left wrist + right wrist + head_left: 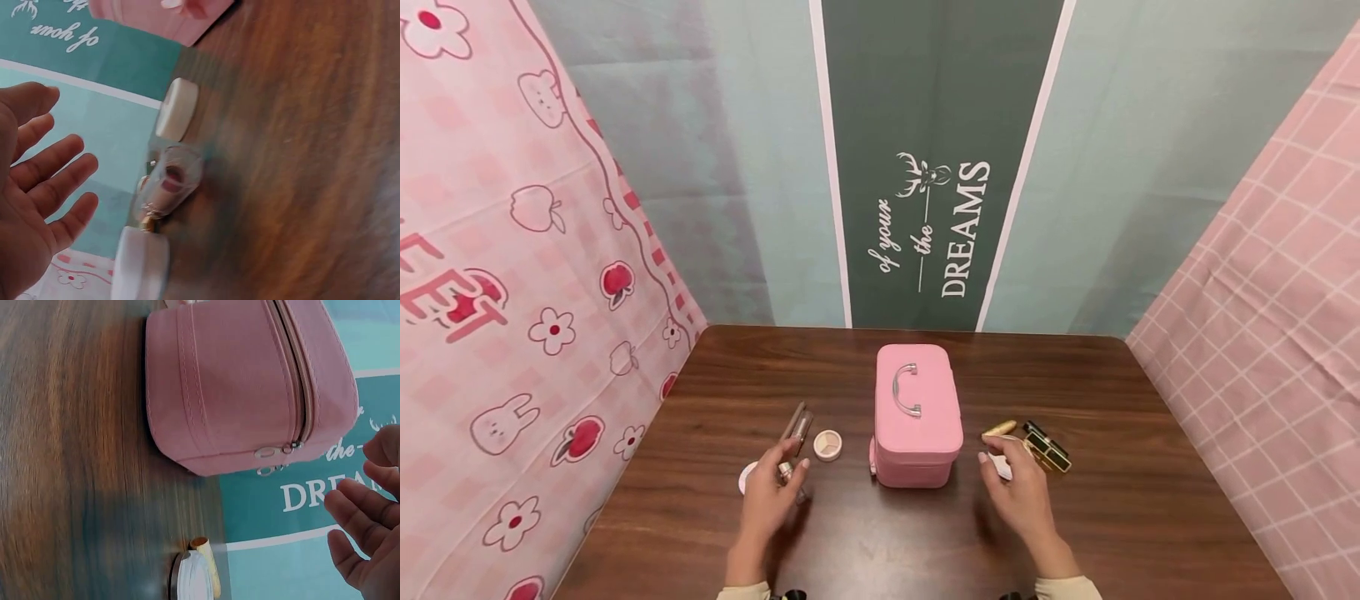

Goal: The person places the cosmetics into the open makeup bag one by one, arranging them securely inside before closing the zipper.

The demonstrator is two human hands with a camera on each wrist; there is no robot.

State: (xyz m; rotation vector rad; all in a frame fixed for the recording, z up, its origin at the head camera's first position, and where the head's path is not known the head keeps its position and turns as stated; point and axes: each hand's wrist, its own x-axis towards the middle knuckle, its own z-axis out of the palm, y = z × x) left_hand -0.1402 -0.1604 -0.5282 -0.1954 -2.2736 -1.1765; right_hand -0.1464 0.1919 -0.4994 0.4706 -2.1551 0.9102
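A pink zipped case (917, 400) with a silver handle stands upright in the middle of the table; in the right wrist view its zipper runs closed around the lid (294, 375). My left hand (771, 492) hovers over a group of cosmetics, its fingers relaxed and holding nothing. Near it lie a round three-shade compact (827, 445), a clear-capped tube (802, 427) and a white round item (139, 265). On the other side my right hand (1021, 492) hangs empty beside a gold tube (1000, 428) and a white round item (195, 575), which it partly hides in the head view.
Black-and-gold cosmetic cases (1048, 450) lie to the right of my right hand. The brown wooden table (880, 550) ends at a back curtain (760, 208) with printed words. Pink patterned cloths (512, 333) hang at both sides.
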